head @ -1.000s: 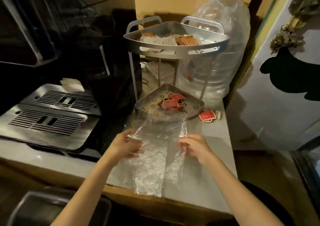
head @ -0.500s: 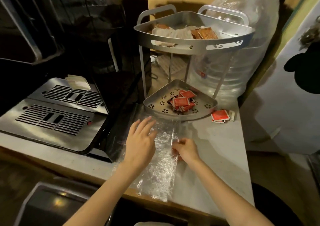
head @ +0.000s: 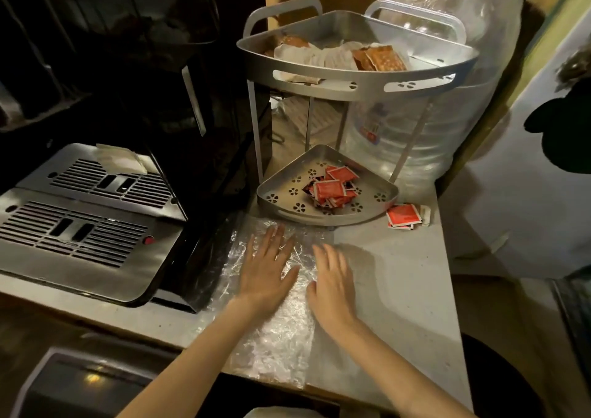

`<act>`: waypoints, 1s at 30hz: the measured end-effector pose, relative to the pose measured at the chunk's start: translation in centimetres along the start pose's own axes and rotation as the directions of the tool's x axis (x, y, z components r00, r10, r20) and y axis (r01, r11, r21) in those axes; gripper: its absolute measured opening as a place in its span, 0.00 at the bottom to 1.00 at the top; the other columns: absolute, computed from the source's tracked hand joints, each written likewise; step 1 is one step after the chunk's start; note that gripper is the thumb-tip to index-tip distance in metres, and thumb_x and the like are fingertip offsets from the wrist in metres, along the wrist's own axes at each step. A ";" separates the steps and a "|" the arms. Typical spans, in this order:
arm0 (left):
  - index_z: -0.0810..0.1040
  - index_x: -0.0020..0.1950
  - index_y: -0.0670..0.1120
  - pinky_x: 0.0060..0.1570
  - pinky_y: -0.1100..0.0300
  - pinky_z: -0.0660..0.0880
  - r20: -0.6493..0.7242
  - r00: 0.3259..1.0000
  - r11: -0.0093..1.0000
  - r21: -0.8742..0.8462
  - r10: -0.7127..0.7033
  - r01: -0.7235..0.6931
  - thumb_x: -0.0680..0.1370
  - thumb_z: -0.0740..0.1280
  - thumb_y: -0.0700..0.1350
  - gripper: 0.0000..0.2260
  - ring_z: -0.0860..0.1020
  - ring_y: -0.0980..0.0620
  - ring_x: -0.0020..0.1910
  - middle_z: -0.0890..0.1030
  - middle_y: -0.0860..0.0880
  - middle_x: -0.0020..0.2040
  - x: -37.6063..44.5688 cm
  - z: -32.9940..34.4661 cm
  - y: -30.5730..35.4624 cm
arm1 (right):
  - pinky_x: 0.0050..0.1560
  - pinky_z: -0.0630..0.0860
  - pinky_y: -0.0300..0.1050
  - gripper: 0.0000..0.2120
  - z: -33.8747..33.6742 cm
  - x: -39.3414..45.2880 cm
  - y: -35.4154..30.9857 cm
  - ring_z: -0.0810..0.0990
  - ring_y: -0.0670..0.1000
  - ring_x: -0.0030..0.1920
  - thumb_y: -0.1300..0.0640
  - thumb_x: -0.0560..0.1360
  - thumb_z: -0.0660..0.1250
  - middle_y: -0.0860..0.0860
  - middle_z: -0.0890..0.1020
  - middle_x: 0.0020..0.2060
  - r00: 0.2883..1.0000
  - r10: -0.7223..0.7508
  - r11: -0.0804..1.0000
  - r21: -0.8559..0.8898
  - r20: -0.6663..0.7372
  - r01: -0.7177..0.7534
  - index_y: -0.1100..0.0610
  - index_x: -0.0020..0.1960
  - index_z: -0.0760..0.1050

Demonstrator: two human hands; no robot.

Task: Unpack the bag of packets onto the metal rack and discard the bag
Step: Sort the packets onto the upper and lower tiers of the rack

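A clear, crinkled plastic bag (head: 271, 344) lies flat on the grey counter, folded into a narrow strip that hangs over the front edge. My left hand (head: 267, 272) presses on it, palm down, fingers spread. My right hand (head: 332, 284) lies flat beside it on the bag's right edge, fingers apart. Just beyond stands the two-tier metal rack (head: 358, 80). Its lower tray (head: 281, 190) holds a pile of red packets (head: 331, 187). The upper tray carries brown and white packets (head: 339, 56). A few more red packets (head: 403, 215) lie on the counter right of the rack.
A black coffee machine with steel drip grilles (head: 76, 219) fills the left. A large water bottle wrapped in plastic (head: 441, 104) stands behind the rack. A grey bin (head: 83, 382) sits below the counter front. Bare counter (head: 399, 289) stretches to the right.
The bag went from spread open to folded lengthwise. My right hand released the pinched edge and now lies flat. My left hand stays pressed on the bag.
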State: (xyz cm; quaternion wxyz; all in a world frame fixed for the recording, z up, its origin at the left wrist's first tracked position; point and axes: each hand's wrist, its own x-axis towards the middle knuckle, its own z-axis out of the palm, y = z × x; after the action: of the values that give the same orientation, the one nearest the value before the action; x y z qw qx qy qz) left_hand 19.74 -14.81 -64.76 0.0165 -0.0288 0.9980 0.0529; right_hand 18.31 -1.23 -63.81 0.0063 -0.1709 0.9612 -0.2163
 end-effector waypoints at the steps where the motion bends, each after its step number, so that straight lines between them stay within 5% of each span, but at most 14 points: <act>1: 0.36 0.71 0.55 0.69 0.49 0.30 0.002 1.000 1.000 -0.009 0.010 -0.010 0.72 0.31 0.64 0.29 0.35 0.50 0.74 0.40 0.51 0.76 0.1 0.1 -0.2 | 0.72 0.60 0.53 0.30 0.5 -0.2 -0.2 0.64 0.58 0.71 0.68 0.70 0.66 0.56 0.67 0.71 0.999 -0.053 0.999 -0.010 0.006 0.053 0.59 0.70 0.63; 4: 0.42 0.74 0.54 0.69 0.51 0.30 -0.007 0.999 0.998 -0.049 0.040 -0.040 0.72 0.31 0.64 0.32 0.37 0.53 0.73 0.44 0.51 0.76 0.7 0.2 -0.9 | 0.72 0.59 0.56 0.21 1.8 -0.4 -0.9 0.62 0.56 0.72 0.52 0.79 0.51 0.56 0.67 0.71 0.996 -0.089 0.991 -0.100 0.015 0.090 0.60 0.69 0.65; 6: 0.46 0.75 0.54 0.69 0.51 0.31 -0.007 0.999 0.997 -0.069 0.046 -0.046 0.73 0.34 0.64 0.31 0.37 0.54 0.72 0.47 0.51 0.77 0.9 0.4 -1.2 | 0.70 0.53 0.53 0.28 2.4 -0.5 -0.9 0.62 0.55 0.71 0.45 0.80 0.39 0.56 0.67 0.70 0.996 -0.051 0.985 -0.160 0.072 0.062 0.61 0.69 0.64; 11: 0.48 0.75 0.52 0.70 0.48 0.35 -0.047 0.997 0.995 -0.076 0.053 -0.057 0.75 0.34 0.64 0.31 0.43 0.50 0.75 0.46 0.52 0.75 1.3 1.1 -1.5 | 0.68 0.51 0.54 0.31 3.4 -0.3 -0.5 0.63 0.56 0.71 0.43 0.79 0.38 0.57 0.65 0.71 0.990 -0.028 0.968 -0.243 0.138 0.061 0.61 0.70 0.64; 16: 0.42 0.74 0.56 0.70 0.50 0.32 0.010 0.999 0.992 -0.123 0.040 -0.039 0.75 0.37 0.63 0.28 0.36 0.55 0.73 0.39 0.55 0.74 1.5 1.3 -1.6 | 0.67 0.54 0.56 0.31 3.6 -0.1 -0.5 0.65 0.56 0.71 0.43 0.79 0.38 0.57 0.67 0.70 0.988 -0.004 0.971 -0.236 0.155 0.042 0.61 0.69 0.65; 19: 0.46 0.75 0.55 0.69 0.53 0.31 0.016 0.999 0.992 -0.116 0.051 -0.049 0.73 0.34 0.64 0.31 0.38 0.55 0.73 0.43 0.53 0.76 1.6 1.4 -1.7 | 0.65 0.56 0.58 0.32 3.8 0.1 -0.5 0.66 0.55 0.70 0.44 0.79 0.38 0.57 0.71 0.68 0.982 0.014 0.973 -0.227 0.190 0.030 0.61 0.67 0.68; 21: 0.47 0.75 0.54 0.68 0.55 0.29 0.029 0.997 0.995 -0.083 0.067 -0.064 0.70 0.29 0.66 0.36 0.39 0.55 0.73 0.46 0.52 0.77 1.7 1.4 -1.8 | 0.66 0.53 0.59 0.32 3.5 0.2 -0.4 0.62 0.54 0.71 0.43 0.78 0.37 0.56 0.69 0.69 0.978 0.004 0.975 -0.219 0.209 0.043 0.60 0.68 0.67; 25: 0.39 0.73 0.55 0.70 0.50 0.32 0.244 0.968 0.984 -0.175 0.056 -0.012 0.65 0.28 0.72 0.40 0.36 0.56 0.73 0.35 0.55 0.73 2.7 0.8 -2.2 | 0.70 0.32 0.55 0.40 2.0 0.3 0.0 0.36 0.50 0.74 0.37 0.70 0.28 0.49 0.46 0.76 0.958 -0.097 0.992 -0.050 0.269 0.115 0.55 0.75 0.47; 27: 0.39 0.74 0.55 0.71 0.47 0.35 0.386 0.921 0.980 -0.196 0.062 0.017 0.73 0.37 0.66 0.32 0.36 0.53 0.74 0.36 0.52 0.75 3.7 -0.2 -2.4 | 0.73 0.35 0.54 0.38 0.8 0.9 0.4 0.46 0.47 0.76 0.35 0.71 0.31 0.47 0.54 0.76 0.964 -0.092 0.995 0.050 0.250 0.082 0.52 0.75 0.52; 30: 0.47 0.75 0.54 0.73 0.46 0.42 0.466 0.882 0.983 -0.184 0.069 0.020 0.74 0.48 0.60 0.30 0.43 0.47 0.75 0.43 0.49 0.77 4.9 -2.1 -2.6 | 0.71 0.57 0.55 0.21 -0.5 2.5 1.2 0.72 0.48 0.63 0.44 0.79 0.51 0.49 0.78 0.60 0.984 -0.105 0.973 0.221 0.147 0.071 0.52 0.63 0.72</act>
State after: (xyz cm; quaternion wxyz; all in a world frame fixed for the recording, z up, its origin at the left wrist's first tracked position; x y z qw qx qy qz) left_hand 14.91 -17.85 -63.16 0.2546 -0.0038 0.9553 0.1502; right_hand 15.54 -0.82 -63.70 0.0910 -0.2281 0.9201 -0.3050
